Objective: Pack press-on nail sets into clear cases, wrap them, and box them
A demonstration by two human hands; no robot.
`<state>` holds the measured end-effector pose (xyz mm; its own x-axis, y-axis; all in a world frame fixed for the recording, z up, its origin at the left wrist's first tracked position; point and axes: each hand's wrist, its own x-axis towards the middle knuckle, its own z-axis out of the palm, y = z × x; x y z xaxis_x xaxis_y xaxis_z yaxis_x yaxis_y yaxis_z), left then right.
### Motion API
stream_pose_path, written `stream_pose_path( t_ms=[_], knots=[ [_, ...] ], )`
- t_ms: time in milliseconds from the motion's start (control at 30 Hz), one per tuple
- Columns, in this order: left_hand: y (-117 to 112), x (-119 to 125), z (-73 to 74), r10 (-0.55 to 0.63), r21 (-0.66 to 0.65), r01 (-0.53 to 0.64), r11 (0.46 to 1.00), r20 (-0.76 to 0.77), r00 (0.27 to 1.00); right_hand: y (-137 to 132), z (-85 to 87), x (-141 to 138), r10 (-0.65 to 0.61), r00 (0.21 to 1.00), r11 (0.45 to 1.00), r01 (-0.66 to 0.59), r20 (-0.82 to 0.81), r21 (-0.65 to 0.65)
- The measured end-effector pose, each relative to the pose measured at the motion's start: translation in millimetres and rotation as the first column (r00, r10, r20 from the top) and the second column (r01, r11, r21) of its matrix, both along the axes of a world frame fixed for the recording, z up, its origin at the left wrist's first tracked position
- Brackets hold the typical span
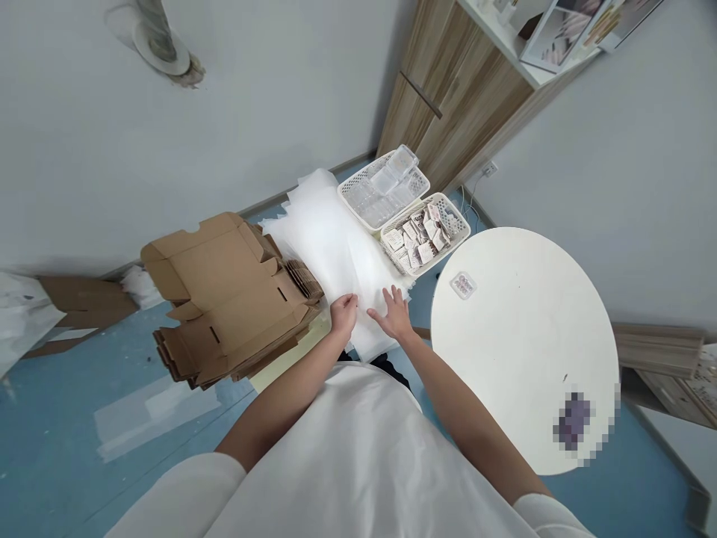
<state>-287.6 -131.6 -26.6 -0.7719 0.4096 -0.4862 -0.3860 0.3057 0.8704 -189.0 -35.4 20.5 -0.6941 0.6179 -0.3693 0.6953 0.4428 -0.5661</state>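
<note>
Left grip [342, 315]: mine was curled at frame centre, thumb and fingertips together, clamped on the stack of thin, translucent white sheets [325, 239].
Right grip [395, 317]: my fingers were spread apart, palm down, touching the same stack just right of centre.
White sheets: they lay loosely fanned from the centre towards the upper middle of the frame, between my hands and beyond them.
Cardboard: flat, die-cut brown cardboard box blanks [224, 273] were piled left of centre, beside the sheets.
Baskets: a white perforated plastic basket of clear plastic boxes [348, 200] stood upper centre; just below right, another white perforated plastic basket [466, 233] held small printed white cards [415, 237].
Counter: a round white counter [520, 321] filled the right, bearing a small clear plastic case [463, 285].
</note>
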Motion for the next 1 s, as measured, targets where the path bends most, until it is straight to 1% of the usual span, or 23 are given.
stream_pose_path(
  t_ms=[33,67,133,200,233,267,333,367,433,500,600,667,733,800,867,933,1000],
  knots=[
    [-1,0,3.2,-0.018,0.009,0.018,1.0,-0.031,0.999,1,3.8,-2,-0.022,0.998,1.0,0.021,-0.062,-0.012],
    [-1,1,7.0,-0.049,0.023,0.051,0.998,-0.066,0.997,1,7.9,-5,-0.029,0.991,0.998,0.022,-0.127,-0.051],
    [0,4,15.5,-0.121,0.053,0.129,0.99,-0.141,0.983,-1,15.4,-14,-0.009,0.973,0.984,-0.032,-0.231,-0.174],
    [1,8,24.2,-0.186,0.077,0.205,0.976,-0.206,0.961,-4,20.6,-23,0.0,0.963,0.962,-0.074,-0.269,-0.264],
    [1,11,28.2,-0.221,0.082,0.246,0.966,-0.232,0.947,-5,22.1,-27,-0.023,0.965,0.959,-0.053,-0.262,-0.279],
    [2,13,31.6,-0.259,0.079,0.287,0.955,-0.256,0.931,-6,22.9,-30,-0.067,0.968,0.961,-0.003,-0.243,-0.278],
    [1,19,36.5,-0.333,0.052,0.363,0.93,-0.298,0.895,-4,23.0,-32,-0.179,0.965,0.962,0.131,-0.191,-0.241],
    [1,22,37.8,-0.366,0.035,0.397,0.917,-0.321,0.874,-2,22.6,-30,-0.226,0.959,0.959,0.187,-0.172,-0.215],
    [0,27,38.1,-0.418,-0.005,0.448,0.894,-0.369,0.83,6,21.7,-21,-0.273,0.947,0.955,0.245,-0.169,-0.17],
    [0,32,35.9,-0.438,-0.063,0.453,0.889,-0.403,0.803,15,21.2,-8,-0.305,0.929,0.949,0.278,-0.211,-0.146],
    [3,38,30.2,-0.415,-0.193,0.368,0.91,-0.413,0.81,26,22.6,18,-0.4,0.865,0.916,0.369,-0.304,-0.158],
    [6,45,26.5,-0.413,-0.283,0.323,0.903,-0.371,0.832,31,25.2,37,-0.466,0.806,0.885,0.43,-0.364,-0.181],
    [10,54,23.8,-0.437,-0.333,0.338,0.88,-0.287,0.853,34,29.1,58,-0.522,0.749,0.852,0.485,-0.409,-0.198],
    [15,66,22.5,-0.468,-0.327,0.391,0.861,-0.206,0.859,37,34.0,81,-0.574,0.69,0.814,0.54,-0.44,-0.216],
    [23,80,22.6,-0.499,-0.281,0.447,0.849,-0.152,0.853,39,39.0,106,-0.633,0.611,0.763,0.595,-0.476,-0.25],
    [35,98,23.8,-0.539,-0.212,0.511,0.833,-0.101,0.836,42,42.9,133,-0.691,0.506,0.701,0.645,-0.516,-0.306],
    [50,118,26.3,-0.582,-0.128,0.573,0.81,-0.057,0.811,44,44.2,163,-0.747,0.386,0.626,0.684,-0.542,-0.375]
  ],
)
